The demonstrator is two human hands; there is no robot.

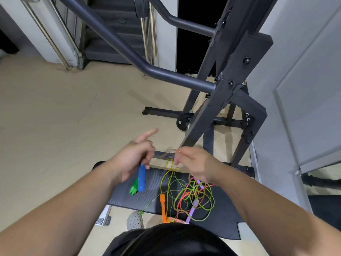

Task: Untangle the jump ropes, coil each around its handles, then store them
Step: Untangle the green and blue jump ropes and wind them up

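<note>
1. Two hands work above the floor, close together but not touching. The left hand (pixel 134 156) grips a blue handle (pixel 141 177) with its forefinger pointing out. The right hand (pixel 193 163) pinches a blurred cord (pixel 166 152) that runs between them.
2. The tangle (pixel 193 196) of yellow-green and red cords lies below on a black mat (pixel 221 218). An orange handle (pixel 163 207) and a purple handle (pixel 192 209) lie in it, and a green handle (pixel 134 188) shows beside the blue one.
3. The step in hand looks like drawing one rope free. Hold the blue handle steady and let the cord slide slowly through the right fingers, tracing it down to the first crossing.
4. Hard pulling would likely tighten the loops. Lifting each loop off is safer.
</note>
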